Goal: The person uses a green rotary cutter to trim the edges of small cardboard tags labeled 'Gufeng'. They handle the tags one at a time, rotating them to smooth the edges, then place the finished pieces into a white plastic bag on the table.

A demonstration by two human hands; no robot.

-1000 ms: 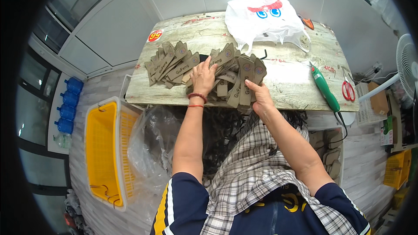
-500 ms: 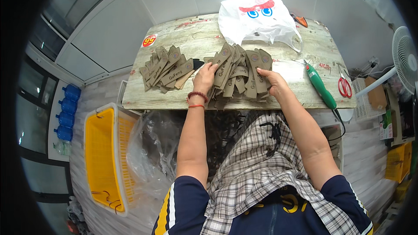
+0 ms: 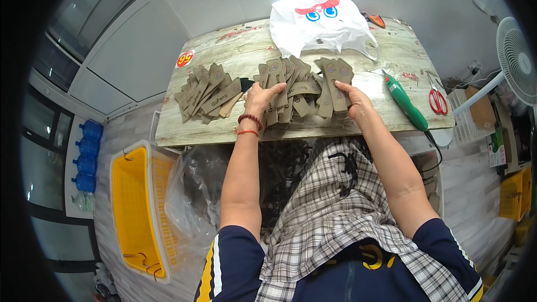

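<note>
A heap of flat olive-brown printed strips (image 3: 302, 90) with angled ends lies at the front middle of the wooden-topped table, its pieces overlapping. My left hand (image 3: 263, 99) clasps several strips at the heap's left side, thumb across their faces and fingers mostly hidden behind. At the right side my right hand (image 3: 356, 99) pinches a few upright strips, its thumb on the front one. A second pile of like strips (image 3: 207, 92) rests to the left, with a small black piece (image 3: 246, 83) between it and my left hand.
A white plastic bag (image 3: 321, 25) sits at the table's back. To the right lie a green corded hand tool (image 3: 405, 102) and red-handled scissors (image 3: 437, 100). A yellow basket (image 3: 131, 207) stands on the floor at left, by clear plastic sheeting (image 3: 193, 190). A white fan (image 3: 512, 53) stands far right.
My hands have spread the middle heap: strips at its left now stand more upright under my left hand, and the right-hand strips are drawn a little apart. The view has shifted slightly.
</note>
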